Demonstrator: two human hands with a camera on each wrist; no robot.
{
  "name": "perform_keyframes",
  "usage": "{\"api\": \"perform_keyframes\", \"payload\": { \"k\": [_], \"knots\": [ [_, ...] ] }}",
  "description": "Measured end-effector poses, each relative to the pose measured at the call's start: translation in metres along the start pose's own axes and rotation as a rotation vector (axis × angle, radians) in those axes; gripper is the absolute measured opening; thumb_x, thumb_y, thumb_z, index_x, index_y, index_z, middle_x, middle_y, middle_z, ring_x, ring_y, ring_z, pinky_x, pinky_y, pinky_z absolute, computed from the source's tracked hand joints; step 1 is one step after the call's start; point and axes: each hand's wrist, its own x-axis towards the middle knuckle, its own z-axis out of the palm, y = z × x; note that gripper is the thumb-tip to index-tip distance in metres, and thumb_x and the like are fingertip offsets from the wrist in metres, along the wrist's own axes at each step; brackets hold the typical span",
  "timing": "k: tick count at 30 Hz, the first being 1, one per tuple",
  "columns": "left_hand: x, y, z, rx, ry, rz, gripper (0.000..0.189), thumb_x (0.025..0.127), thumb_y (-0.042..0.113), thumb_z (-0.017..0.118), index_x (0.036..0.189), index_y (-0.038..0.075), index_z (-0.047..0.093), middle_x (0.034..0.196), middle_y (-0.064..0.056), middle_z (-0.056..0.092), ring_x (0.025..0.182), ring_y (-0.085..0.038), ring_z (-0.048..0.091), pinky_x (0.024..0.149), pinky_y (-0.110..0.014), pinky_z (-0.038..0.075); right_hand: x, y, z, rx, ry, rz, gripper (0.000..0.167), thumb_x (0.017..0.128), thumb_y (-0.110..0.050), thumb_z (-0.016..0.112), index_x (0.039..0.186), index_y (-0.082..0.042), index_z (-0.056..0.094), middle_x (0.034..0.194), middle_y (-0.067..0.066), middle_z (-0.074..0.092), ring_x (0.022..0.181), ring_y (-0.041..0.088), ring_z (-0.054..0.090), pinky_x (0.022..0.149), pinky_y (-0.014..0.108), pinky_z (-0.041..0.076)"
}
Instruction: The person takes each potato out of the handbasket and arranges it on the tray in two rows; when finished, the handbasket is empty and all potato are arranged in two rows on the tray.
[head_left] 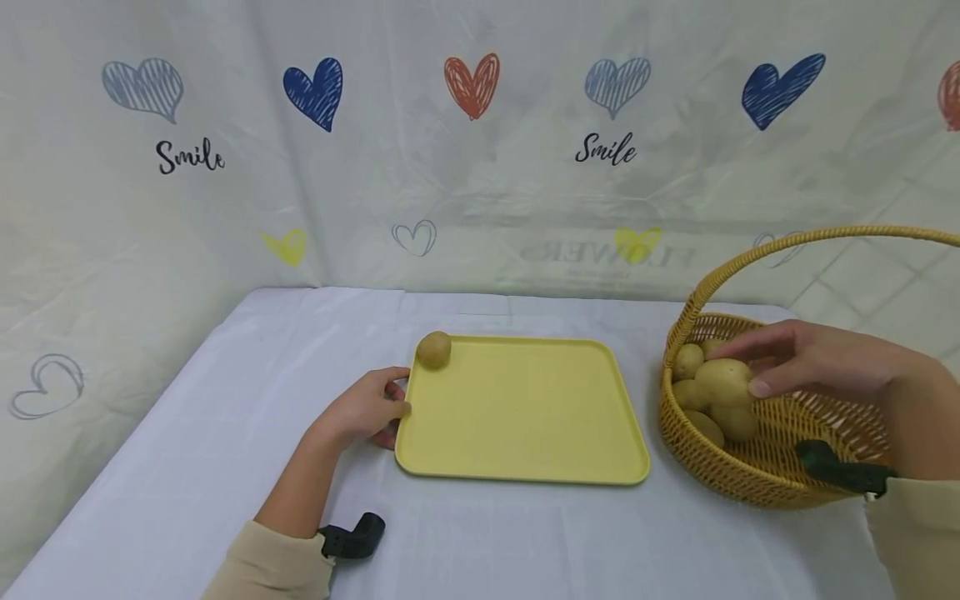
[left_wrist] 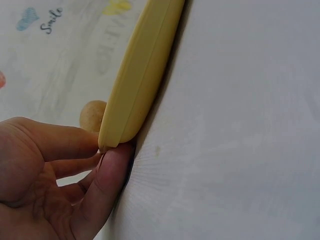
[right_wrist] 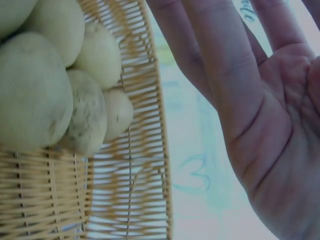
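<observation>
L hand [head_left: 371, 408] pinches rim of smooth yellow rect. tray [head_left: 517, 408], L side; 1 roundish potato [head_left: 433, 350] at its far L corner. R hand [head_left: 832, 358], fingers apart, loosely bent, over smooth oval potatoes [head_left: 723, 382] in woven wicker basket [head_left: 727, 479]; contact unclear. Wht tablecloth [head_left: 510, 542], heart-print backdrop [head_left: 360, 167].

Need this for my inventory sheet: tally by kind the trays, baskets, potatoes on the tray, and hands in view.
Yellow tray: 1
Wicker basket: 1
Potato on the tray: 1
Hands: 2 (left hand, right hand)
Total: 5
</observation>
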Motion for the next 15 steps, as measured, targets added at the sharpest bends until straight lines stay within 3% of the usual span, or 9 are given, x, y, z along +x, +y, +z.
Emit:
{"api": "perform_keyframes", "payload": {
  "k": [8,15],
  "knots": [
    [0.001,0.001,0.002,0.000,0.009,-0.009,0.061,0.099,0.004,0.060,0.156,0.008,0.041,0.113,-0.014,0.051,0.078,-0.021,0.061,0.059,-0.033,0.063,0.007,-0.016,0.007,0.083,-0.073,-0.108,0.051,0.100,0.006,0.054,0.145,-0.018,0.060,0.137,-0.009,0.066,0.116,0.015,0.068,0.093,0.031,0.060],
    [0.001,0.002,0.002,0.005,0.018,-0.022,0.060,0.098,0.004,0.060,0.156,0.009,0.042,0.113,-0.013,0.051,0.078,-0.021,0.061,0.059,-0.033,0.063,0.015,-0.024,0.016,0.095,-0.082,-0.157,0.050,0.100,0.007,0.054,0.145,-0.015,0.060,0.134,-0.006,0.068,0.118,0.014,0.068,0.093,0.031,0.060]
  ]
}}
